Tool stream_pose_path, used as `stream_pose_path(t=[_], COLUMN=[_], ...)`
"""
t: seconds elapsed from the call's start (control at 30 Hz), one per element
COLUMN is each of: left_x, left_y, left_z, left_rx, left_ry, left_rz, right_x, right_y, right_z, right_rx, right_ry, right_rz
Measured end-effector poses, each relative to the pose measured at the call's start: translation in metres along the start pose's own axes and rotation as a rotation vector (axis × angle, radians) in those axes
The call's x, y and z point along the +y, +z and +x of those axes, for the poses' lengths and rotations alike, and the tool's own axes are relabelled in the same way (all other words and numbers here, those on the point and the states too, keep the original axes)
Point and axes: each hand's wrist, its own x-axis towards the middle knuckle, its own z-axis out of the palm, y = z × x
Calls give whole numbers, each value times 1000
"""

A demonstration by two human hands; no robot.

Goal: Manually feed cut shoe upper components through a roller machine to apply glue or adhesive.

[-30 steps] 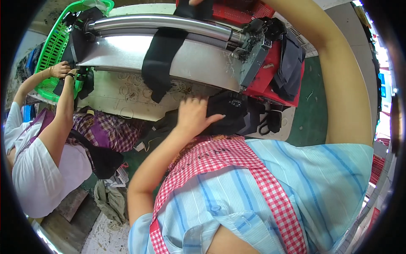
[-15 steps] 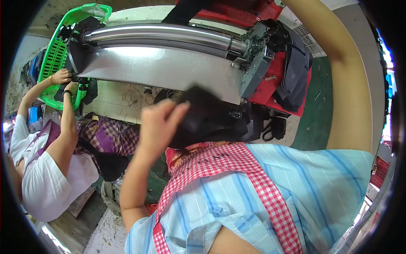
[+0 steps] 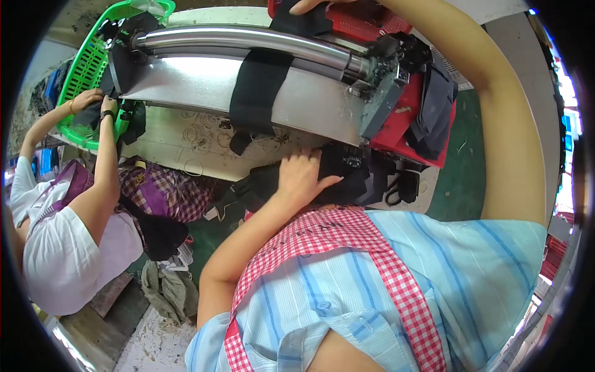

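My left hand [image 3: 300, 177] lies on a pile of black fabric pieces [image 3: 344, 177] in front of me, thumb stretched out and fingers resting on the cloth. Above it, a black fabric strip [image 3: 257, 93] lies across the metal plate [image 3: 186, 84] of a roller machine. Its far end meets the steel roller [image 3: 248, 42], and its near end hangs over the plate's front edge. Beyond the roller, my right hand [image 3: 312, 5] is partly cut off by the upper edge. Its fingers are on another black fabric piece [image 3: 304, 23].
At the left, a co-worker's hands [image 3: 93, 102] handle dark cloth at a green basket [image 3: 80, 80]. Dark pieces are stacked in a red tray [image 3: 396, 133] on the right. Scissors [image 3: 393, 192] lie near the pile. A red basket [image 3: 353, 25] stands behind the machine.
My left hand has moved down and right from mid-air onto the pile. A black strip now lies on the plate. My right hand has come into view at the top, on a fabric piece.
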Motion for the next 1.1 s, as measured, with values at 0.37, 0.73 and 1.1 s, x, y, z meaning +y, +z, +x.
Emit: stream_pose_path(t=[0.37,0.73,1.1], left_x=[-10,-57,-21], left_y=[-60,-120,17], left_z=[-24,105,-11], left_rx=[357,672,119], left_ry=[136,16,27], left_rz=[-516,211,-169], right_x=[37,16,2], right_y=[-73,41,-63], right_z=[8,17,13], right_rx=[865,-185,227], right_ry=[-789,48,-204], right_rz=[-695,-491,-278])
